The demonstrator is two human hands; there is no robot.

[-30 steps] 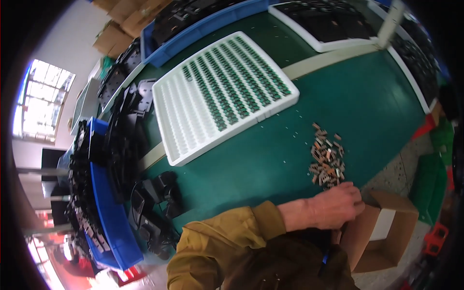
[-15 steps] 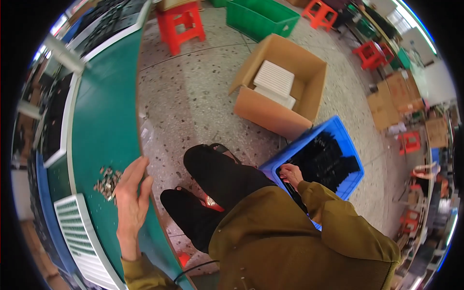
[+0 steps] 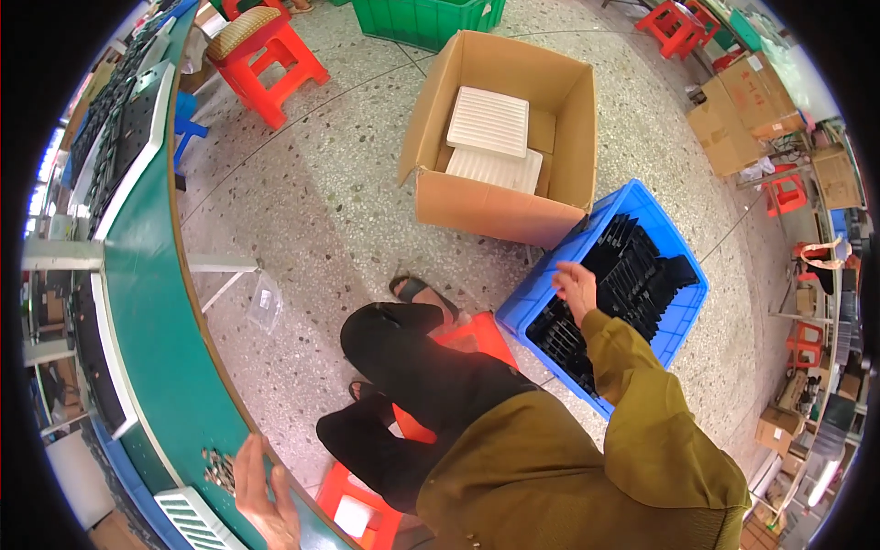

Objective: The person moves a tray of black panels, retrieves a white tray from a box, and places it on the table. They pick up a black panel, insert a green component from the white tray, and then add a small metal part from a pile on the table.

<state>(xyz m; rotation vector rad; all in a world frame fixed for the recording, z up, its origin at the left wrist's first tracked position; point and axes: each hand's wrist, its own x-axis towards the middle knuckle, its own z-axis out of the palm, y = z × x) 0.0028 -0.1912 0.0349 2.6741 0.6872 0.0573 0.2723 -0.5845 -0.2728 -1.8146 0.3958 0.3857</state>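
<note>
Speckled terrazzo floor spreads below the seated person, with a curved green workbench (image 3: 156, 367) along the left and red plastic stools scattered about. Directly under the right hand (image 3: 576, 286) sits a blue crate (image 3: 678, 321) packed with black plastic parts (image 3: 632, 275) standing on edge in rows; the hand hovers over the near-left end of those rows, fingers spread and loosely apart, closed on nothing, and whether the fingertips brush the tops of the parts cannot be told. Just beyond that hand, touching the crate's far corner, is an open cardboard box (image 3: 500, 206) holding white ribbed trays (image 3: 488, 121). The black parts look thin, stiff and light, probably smooth-sided and a little slippery, so I would judge they lift best pinched by the upper edge, a few together, since they lean on one another and neighbours may tip. The left hand (image 3: 266, 490) lies at the bench's edge, fingers extended and apart, gripping nothing; just to its far-left is a small pile of little metal pieces (image 3: 217, 470), and close below it the corner of a white slotted tray (image 3: 194, 521). Both olive sleeves come in from the lower edge.
</note>
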